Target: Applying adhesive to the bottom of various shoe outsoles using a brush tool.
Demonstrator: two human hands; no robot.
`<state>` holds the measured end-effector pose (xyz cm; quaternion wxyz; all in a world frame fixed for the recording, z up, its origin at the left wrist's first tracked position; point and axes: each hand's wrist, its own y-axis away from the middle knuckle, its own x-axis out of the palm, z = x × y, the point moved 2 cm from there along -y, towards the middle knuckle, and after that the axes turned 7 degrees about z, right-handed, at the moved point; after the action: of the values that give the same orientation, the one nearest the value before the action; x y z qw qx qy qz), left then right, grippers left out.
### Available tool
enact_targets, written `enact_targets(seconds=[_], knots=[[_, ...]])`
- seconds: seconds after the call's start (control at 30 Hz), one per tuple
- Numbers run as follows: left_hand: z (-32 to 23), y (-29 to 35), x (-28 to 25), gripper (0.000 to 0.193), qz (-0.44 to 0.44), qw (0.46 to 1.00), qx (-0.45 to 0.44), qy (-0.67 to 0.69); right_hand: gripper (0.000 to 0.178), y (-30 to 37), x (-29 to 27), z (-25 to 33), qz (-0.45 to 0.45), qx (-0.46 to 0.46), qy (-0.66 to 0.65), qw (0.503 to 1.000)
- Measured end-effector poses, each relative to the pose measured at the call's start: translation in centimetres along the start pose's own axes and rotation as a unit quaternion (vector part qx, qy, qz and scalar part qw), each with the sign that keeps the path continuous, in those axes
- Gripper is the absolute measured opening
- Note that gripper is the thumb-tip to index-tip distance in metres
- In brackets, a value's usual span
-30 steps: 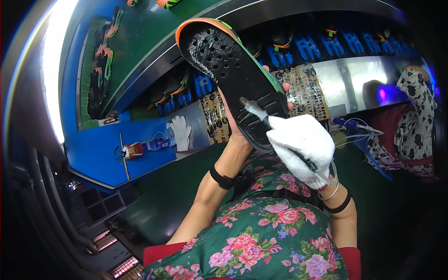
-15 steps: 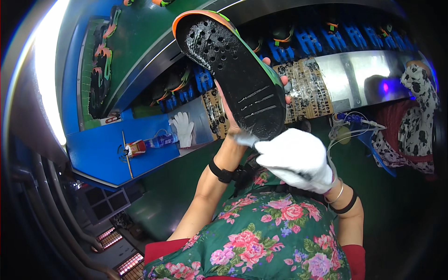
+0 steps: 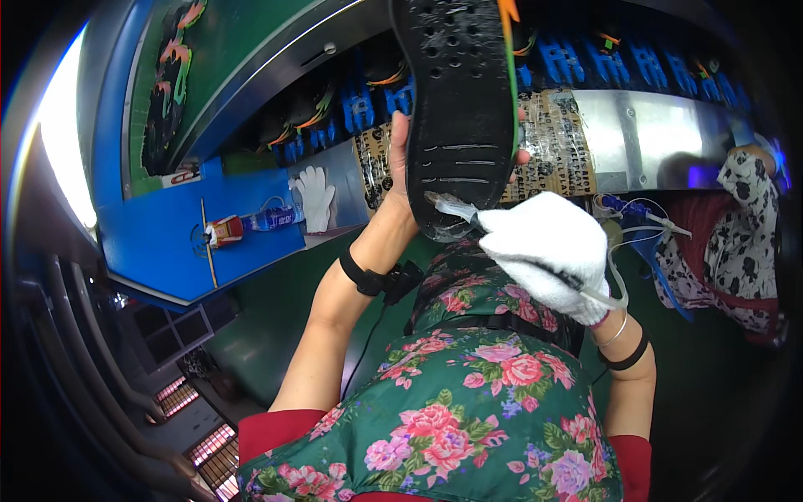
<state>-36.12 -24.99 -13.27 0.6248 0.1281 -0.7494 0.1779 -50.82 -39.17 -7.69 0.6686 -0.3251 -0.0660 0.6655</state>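
In my bare left hand (image 3: 401, 155) rests a shoe (image 3: 460, 109), its black underside turned up toward me. My thumb shows on one side and fingertips on the other, and the palm is hidden beneath. The underside has holes at the far end, several wet glossy streaks across the middle and a glossy smear at the near end. Orange and green show along its right edge. My right hand (image 3: 548, 251), in a white glove, is closed round a glue brush (image 3: 453, 207) whose wet bristles touch the near end of the shoe. A clear tube (image 3: 615, 284) runs along that glove.
Behind the shoe stands a metal ledge (image 3: 652, 138) partly wrapped in printed tape, with blue racks (image 3: 560, 63) beyond. To the left are a blue board (image 3: 159, 243), a bottle (image 3: 276, 217) and a white glove (image 3: 315, 198). A person's patterned sleeve (image 3: 749, 180) is at the right.
The shoe has swung from leaning left to nearly upright and shifted right and farther away. My brush has moved from below the near end onto the underside.
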Motion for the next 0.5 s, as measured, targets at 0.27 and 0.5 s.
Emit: enact_targets(seconds=[0.27, 0.5], knots=[[-1.9, 1.7, -1.5, 0.115, -0.094, 0.976, -0.081, -0.182, 0.032, 0.1, 0.7, 1.1, 0.086, -0.005, -0.122, 0.989], [-3.0, 1.5, 0.0, 0.047, -0.226, 0.964, -0.095, -0.104, 0.030, 0.7, 1.6, 1.3, 0.137, -0.084, 0.072, 0.984]])
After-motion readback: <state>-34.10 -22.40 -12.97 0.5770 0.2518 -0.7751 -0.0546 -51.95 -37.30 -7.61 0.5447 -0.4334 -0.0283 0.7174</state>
